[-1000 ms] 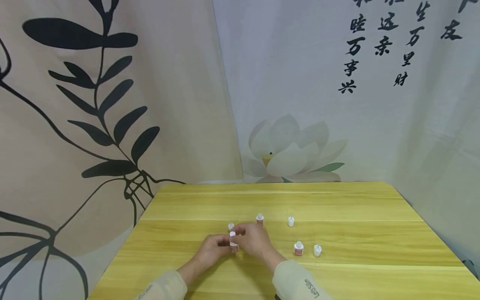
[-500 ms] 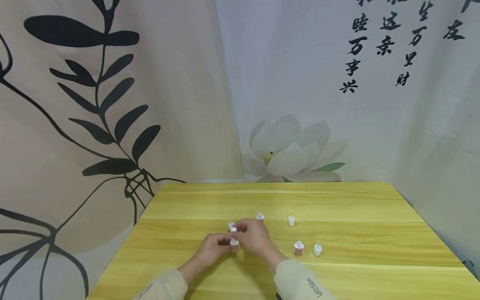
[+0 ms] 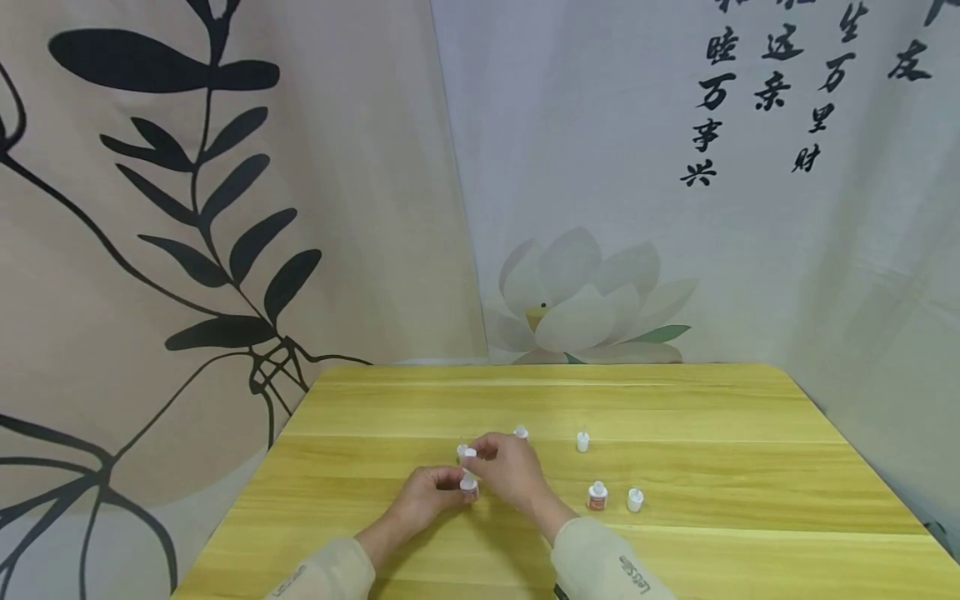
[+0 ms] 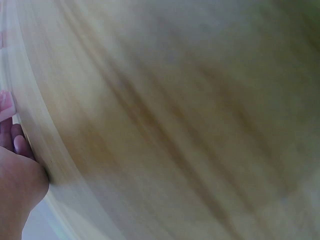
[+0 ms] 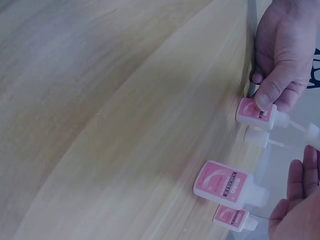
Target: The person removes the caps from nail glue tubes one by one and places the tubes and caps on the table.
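Observation:
My left hand pinches a small white bottle with a pink label between thumb and fingers, near the tabletop. Just above its neck, my right hand pinches a white cap. A thin pale stem runs from this cap toward the bottle's mouth in the right wrist view; whether its tip is inside is unclear. Behind the hands stands another white cap, stem upward. In the left wrist view only part of the left hand and a pink bottle edge show at the left border.
An uncapped bottle stands at the right, beside a loose cap. Farther back are a bottle, partly hidden by the right hand, and another upright cap. Printed curtains hang behind the wooden table.
My right hand has lifted the cap up and slightly away from the bottle, so the bottle's white neck now shows. My left hand has stayed in place with the bottle.

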### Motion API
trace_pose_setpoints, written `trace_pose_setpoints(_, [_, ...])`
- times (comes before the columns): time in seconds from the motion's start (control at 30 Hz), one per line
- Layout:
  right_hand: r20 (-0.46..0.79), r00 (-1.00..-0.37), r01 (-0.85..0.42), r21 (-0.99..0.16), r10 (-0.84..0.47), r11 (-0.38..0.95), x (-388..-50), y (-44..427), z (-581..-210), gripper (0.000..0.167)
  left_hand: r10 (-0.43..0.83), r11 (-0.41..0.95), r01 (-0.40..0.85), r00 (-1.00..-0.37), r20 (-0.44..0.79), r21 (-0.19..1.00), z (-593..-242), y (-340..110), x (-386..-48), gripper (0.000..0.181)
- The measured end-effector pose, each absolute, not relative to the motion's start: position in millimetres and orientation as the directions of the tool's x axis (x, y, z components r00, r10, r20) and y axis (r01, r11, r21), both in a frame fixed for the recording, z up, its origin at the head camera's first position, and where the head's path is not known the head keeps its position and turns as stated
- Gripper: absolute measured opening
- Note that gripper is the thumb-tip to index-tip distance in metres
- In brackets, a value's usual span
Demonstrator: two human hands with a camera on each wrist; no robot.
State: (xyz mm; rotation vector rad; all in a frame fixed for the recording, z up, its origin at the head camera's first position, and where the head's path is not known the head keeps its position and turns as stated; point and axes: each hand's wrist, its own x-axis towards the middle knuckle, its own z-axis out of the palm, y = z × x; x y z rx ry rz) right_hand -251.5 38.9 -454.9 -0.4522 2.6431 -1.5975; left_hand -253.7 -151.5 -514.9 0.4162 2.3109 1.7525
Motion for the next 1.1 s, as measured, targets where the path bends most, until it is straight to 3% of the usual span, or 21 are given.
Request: trace_pose_setpoints(1.1, [0.117,-0.967,-0.205,-0.884,-0.225,0.420,-251.5,45.7,-452.1,0.018,0.329,0.269,0.083,-0.944,-0.011,0.960,-515.9,-151.1,-253.7,0.022])
